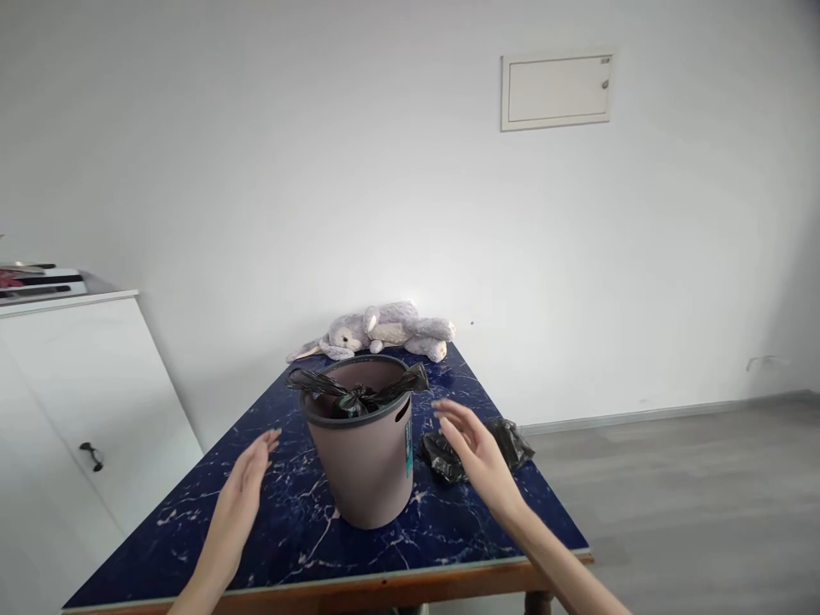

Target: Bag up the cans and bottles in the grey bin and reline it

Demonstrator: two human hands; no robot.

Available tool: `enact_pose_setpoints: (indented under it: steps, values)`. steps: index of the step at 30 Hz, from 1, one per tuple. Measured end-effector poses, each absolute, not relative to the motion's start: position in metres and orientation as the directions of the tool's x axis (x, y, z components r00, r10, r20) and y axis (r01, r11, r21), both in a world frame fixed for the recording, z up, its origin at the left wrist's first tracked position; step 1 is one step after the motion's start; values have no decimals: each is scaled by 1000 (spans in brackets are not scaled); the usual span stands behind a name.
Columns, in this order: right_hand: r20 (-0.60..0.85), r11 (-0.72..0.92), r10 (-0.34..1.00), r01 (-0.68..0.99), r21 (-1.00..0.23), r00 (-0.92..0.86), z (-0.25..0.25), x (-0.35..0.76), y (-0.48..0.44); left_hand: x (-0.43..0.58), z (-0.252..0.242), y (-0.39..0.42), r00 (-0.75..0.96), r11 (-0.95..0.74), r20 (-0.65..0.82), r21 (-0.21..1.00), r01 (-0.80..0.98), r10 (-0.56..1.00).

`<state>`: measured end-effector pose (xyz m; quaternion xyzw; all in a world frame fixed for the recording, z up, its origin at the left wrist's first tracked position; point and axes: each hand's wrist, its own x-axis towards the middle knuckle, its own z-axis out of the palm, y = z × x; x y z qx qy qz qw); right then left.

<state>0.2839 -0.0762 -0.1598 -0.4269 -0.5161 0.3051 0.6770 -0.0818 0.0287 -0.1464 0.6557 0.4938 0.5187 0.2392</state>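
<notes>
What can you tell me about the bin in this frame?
The bin is a round, greyish-mauve container that looks like plastic, tapering toward its base, with a darker rim, an oval slot near the top and a teal label on one side. It stands upright on the blue marbled tabletop. A knotted black bag sits in its mouth, with ends spreading out over the rim. The left hand and right hand flank it, both apart from it.

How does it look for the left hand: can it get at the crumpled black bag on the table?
Probably not directly: the bin stands between the left hand and the crumpled black bag, and the right hand partly covers that bag in this view.
</notes>
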Motion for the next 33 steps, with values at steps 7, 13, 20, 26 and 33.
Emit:
enact_pose_setpoints:
  steps: [7,13,20,26,33]
  values:
    - [292,281,927,80,-956,237,-254,278,-79,-136,-238,52,135,-331,406,463,822,904]
    - [330,290,936,261,-921,123,-260,271,-90,-130,-248,51,214,-312,352,250,917,911]
    - [325,275,939,321,-906,114,-258,271,-93,-126,-243,43,231,-319,371,194,928,899]
    - [319,268,940,319,-909,119,-259,272,-94,-123,-242,40,226,-308,361,188,933,905]
    - [323,268,939,333,-904,122,-261,270,-91,-127,-244,43,223,-313,376,196,929,899]
